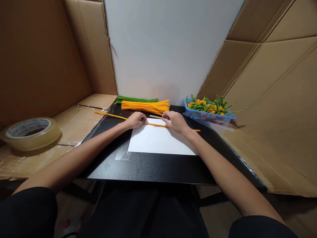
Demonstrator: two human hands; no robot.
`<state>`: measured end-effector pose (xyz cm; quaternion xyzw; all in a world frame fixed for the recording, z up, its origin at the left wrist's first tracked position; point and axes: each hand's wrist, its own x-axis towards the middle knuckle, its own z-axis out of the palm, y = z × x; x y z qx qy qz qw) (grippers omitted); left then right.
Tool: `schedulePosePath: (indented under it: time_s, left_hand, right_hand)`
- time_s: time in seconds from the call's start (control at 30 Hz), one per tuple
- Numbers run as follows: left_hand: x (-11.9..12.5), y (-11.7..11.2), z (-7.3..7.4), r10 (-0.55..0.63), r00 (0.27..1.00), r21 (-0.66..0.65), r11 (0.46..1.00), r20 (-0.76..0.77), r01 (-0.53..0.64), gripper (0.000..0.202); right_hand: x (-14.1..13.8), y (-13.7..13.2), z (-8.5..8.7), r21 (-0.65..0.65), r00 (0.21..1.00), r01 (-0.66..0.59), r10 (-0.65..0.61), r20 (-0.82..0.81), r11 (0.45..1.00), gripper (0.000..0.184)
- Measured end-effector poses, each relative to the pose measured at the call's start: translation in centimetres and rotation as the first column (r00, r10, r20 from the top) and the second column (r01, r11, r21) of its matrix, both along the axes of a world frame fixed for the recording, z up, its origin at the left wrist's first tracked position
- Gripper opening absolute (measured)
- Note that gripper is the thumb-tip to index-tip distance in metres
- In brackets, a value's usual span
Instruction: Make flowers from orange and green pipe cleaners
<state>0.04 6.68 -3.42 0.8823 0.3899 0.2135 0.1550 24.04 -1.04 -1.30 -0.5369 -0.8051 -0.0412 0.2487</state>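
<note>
An orange pipe cleaner (157, 125) stretches sideways over a white sheet of paper (158, 140), its two ends reaching past the paper's sides. My left hand (136, 120) pinches it near the sheet's upper left corner, fingers closed. My right hand (175, 122) has its fingers bent and closed around the same pipe cleaner, right of the middle. A thin pale stick (155, 116) lies along the top of the paper and reaches my right fingertips; whether they touch it I cannot tell.
Bundles of orange pipe cleaners (145, 105) and green pipe cleaners (138, 99) lie at the back of the black table (148, 168). A blue basket (208, 115) of green and orange pieces stands right. A tape roll (31, 134) rests left on cardboard. Cardboard walls flank both sides.
</note>
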Motion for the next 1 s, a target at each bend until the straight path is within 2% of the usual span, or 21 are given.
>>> schedulePosePath:
  time_s: [0.13, 0.37, 0.6, 0.8, 1.0]
  left_hand:
    - [0.4, -0.5, -0.4, -0.037, 0.999, 0.105, 0.994, -0.010, 0.038, 0.013]
    - [0.9, -1.8, -0.4, -0.176, 0.984, 0.240, 0.954, -0.034, 0.179, 0.018]
    - [1.1, -2.0, -0.1, -0.240, 0.962, 0.326, 0.906, -0.129, 0.270, 0.026]
    - [1.3, -2.4, 0.0, -0.198, 0.966, 0.369, 0.896, -0.166, 0.247, 0.029]
    - [1.2, -2.2, -0.4, -0.148, 0.979, 0.435, 0.879, -0.139, 0.195, 0.035]
  right_hand:
    - [-0.3, 0.1, -0.4, 0.011, 0.999, -0.003, 0.004, -0.045, 1.000, 0.008]
    - [-1.2, 0.3, -0.9, 0.042, 0.967, -0.147, 0.152, -0.203, 0.988, 0.011]
    - [-1.3, 0.0, -0.6, 0.067, 0.955, -0.124, 0.137, -0.264, 0.990, 0.009]
    - [-1.2, 0.2, -0.9, 0.074, 0.958, -0.110, 0.126, -0.258, 0.991, 0.009]
    - [-0.9, 0.5, -0.9, 0.054, 0.959, -0.065, 0.077, -0.273, 0.996, 0.012]
